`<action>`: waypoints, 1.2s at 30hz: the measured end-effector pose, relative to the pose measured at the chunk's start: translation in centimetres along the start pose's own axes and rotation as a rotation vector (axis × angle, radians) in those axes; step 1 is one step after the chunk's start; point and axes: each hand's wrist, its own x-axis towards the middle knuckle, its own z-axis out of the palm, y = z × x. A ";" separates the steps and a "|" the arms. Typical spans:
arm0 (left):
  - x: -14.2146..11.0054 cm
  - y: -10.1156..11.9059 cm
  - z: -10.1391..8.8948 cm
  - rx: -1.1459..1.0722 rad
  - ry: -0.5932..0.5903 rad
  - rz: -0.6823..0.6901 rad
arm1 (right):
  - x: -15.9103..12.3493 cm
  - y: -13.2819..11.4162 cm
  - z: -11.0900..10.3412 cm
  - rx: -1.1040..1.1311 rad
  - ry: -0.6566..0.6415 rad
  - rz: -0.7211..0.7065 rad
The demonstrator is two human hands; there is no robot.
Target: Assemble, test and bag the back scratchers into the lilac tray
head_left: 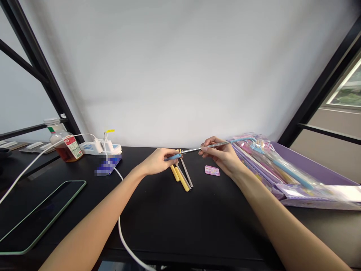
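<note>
In the head view, both your forearms reach forward over a black desk (180, 226), with the hands close together near its far edge. Your left hand (158, 162) comes in from the lower left, its fingers curled narrowly around a short blue tube (174, 156). Your right hand (218, 156) comes in from the lower right, its thumb and fingers pinched on a thin metal rod (204, 146). A curved light-blue tube (242, 139) runs from the rod's far end. The near tip of the rod meets the blue tube between your hands, though you cannot tell whether the two are joined.

Just below your hands lie two yellow sticks (178, 177) beside grey metal strips (186, 173), and a small pink box (212, 170) sits nearer your right hand.

To the right, a purple tray (316, 154) holds a clear plastic bag (270, 158) packed with pink printed items and a long blue tube (293, 175). To the left stand a capped bottle (64, 143) of amber liquid and a white power strip (90, 148) with plugged-in chargers. A white cable (121, 226) crosses the desk, a pixelated blue object (108, 165) lies near the strip, and a dark tablet (42, 216) with a green edge lies at the lower left.
</note>
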 end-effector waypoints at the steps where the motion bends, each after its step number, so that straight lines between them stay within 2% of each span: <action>1: 0.0 0.1 0.1 -0.020 0.008 0.005 | 0.0 -0.1 0.0 0.001 -0.008 -0.009; 8: 0.1 -0.8 0.2 -0.039 0.022 0.071 | 0.0 0.0 -0.6 -0.091 -0.055 -0.044; 12: 0.0 -1.3 0.0 0.125 0.081 0.180 | -0.1 -0.4 -1.2 -0.178 -0.066 -0.049; 16: 0.0 -1.6 0.2 0.271 0.143 0.317 | -0.3 -0.5 -1.3 -0.163 -0.057 -0.061; 21: 0.0 -0.9 1.7 0.379 0.138 0.354 | -0.5 0.5 0.3 -0.188 -0.111 -0.028; 24: 0.0 0.0 2.0 0.426 0.128 0.347 | -0.5 1.1 1.5 -0.229 -0.061 -0.053; 26: 0.0 0.3 1.5 0.466 0.150 0.335 | -0.4 1.2 1.7 -0.216 -0.025 -0.037; 29: -0.2 0.0 0.1 0.545 0.207 0.276 | 0.0 0.7 0.8 -0.005 0.027 0.056; 32: -0.4 -0.8 -1.2 0.565 0.240 0.206 | 0.4 -0.1 -1.1 0.225 0.191 0.154; 34: -0.5 -1.3 -1.8 0.579 0.234 0.208 | 0.5 -0.4 -2.4 0.198 0.244 0.212; 36: -0.5 -1.5 -2.0 0.633 0.221 0.225 | 0.4 -0.5 -3.5 0.020 0.207 0.243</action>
